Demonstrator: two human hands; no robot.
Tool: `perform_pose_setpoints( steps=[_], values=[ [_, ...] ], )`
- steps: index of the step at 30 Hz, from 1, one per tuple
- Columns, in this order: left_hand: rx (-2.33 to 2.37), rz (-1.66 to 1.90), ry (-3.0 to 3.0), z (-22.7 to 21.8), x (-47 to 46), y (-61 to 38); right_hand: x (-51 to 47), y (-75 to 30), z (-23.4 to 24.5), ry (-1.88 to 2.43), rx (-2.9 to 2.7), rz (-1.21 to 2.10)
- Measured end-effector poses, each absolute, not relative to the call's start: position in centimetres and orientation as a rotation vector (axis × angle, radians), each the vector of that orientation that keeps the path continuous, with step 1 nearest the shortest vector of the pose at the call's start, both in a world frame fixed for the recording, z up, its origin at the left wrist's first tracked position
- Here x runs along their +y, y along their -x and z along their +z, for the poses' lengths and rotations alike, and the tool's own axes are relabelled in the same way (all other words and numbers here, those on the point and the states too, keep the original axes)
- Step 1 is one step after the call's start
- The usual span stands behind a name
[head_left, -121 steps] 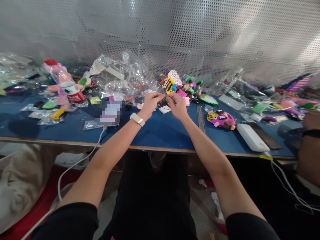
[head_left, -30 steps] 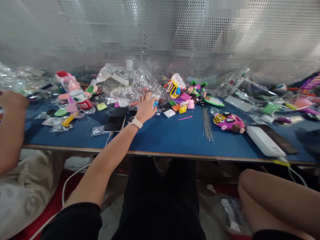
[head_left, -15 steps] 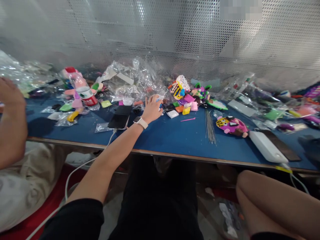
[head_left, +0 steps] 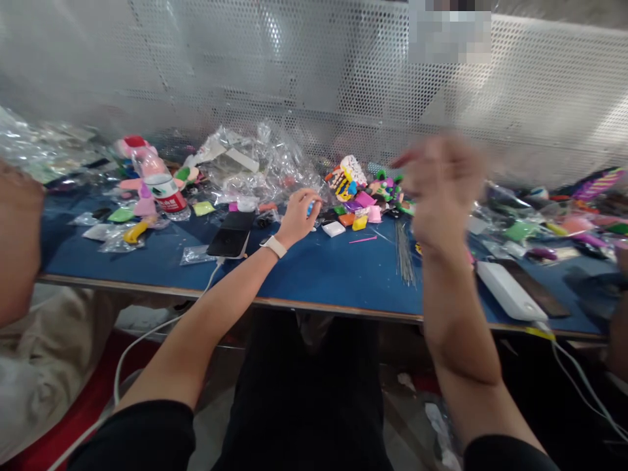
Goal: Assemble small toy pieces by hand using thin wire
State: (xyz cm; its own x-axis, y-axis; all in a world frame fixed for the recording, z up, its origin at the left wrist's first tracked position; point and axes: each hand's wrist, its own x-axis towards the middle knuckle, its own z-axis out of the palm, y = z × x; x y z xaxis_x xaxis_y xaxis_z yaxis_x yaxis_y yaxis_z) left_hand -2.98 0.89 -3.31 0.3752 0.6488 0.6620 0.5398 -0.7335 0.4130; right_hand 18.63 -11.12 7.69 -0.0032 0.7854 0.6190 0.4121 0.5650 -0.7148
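Note:
My left hand (head_left: 299, 214), with a pale-banded watch on its wrist, rests low over the blue table (head_left: 314, 275). Its fingers curl around a small blue object (head_left: 311, 208), mostly covered by them. Just right of it lie small packets: a white one (head_left: 333, 229), a yellow one (head_left: 360, 223) and a pink one (head_left: 374, 214). My right hand (head_left: 441, 190) is raised over the right half of the table, smeared by motion, so its fingers cannot be read. Below and left of it lie a thin pink stick (head_left: 363, 239) and a bundle of thin wires (head_left: 405, 255).
A phone (head_left: 229, 234) on a white cable lies left of my left forearm. Farther left stands a bottle with a red label (head_left: 169, 193). Crumpled clear plastic (head_left: 275, 160) lines the perforated metal wall (head_left: 314, 72). A white power bank (head_left: 510, 291) sits at right; another person's arm (head_left: 19, 242) is at far left.
My right forearm and hand have swung up over the table, now partly covering the colourful clay figure there. My left hand stays at nearly the same spot. The view has shifted slightly.

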Motion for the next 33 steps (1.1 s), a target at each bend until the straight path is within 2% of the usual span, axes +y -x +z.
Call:
perform_pose_setpoints(
  steps=[4,9,12,21,27,33],
  values=[
    [1.029,1.363,-2.269,-3.1,0.5,2.7,-4.7,-18.0,3.9,1.112,-1.581,0.282],
    [0.975,1.32,-2.116,-4.0,0.7,2.0,1.3,-19.0,-4.0,1.143,-1.522,0.446],
    [0.883,1.294,-2.064,-4.7,1.1,1.5,1.2,-18.6,-6.1,1.126,-1.455,0.568],
    [0.852,1.279,-2.05,-4.8,1.6,1.6,-0.5,-16.0,-6.2,0.973,-1.335,0.935],
    [0.901,1.276,-2.152,-4.8,1.5,2.0,-0.6,-15.9,-6.6,0.94,-1.329,0.99],
    [0.867,1.34,-2.252,-4.8,0.8,2.0,-0.8,-15.9,-6.9,0.96,-1.411,0.889]
  ],
)
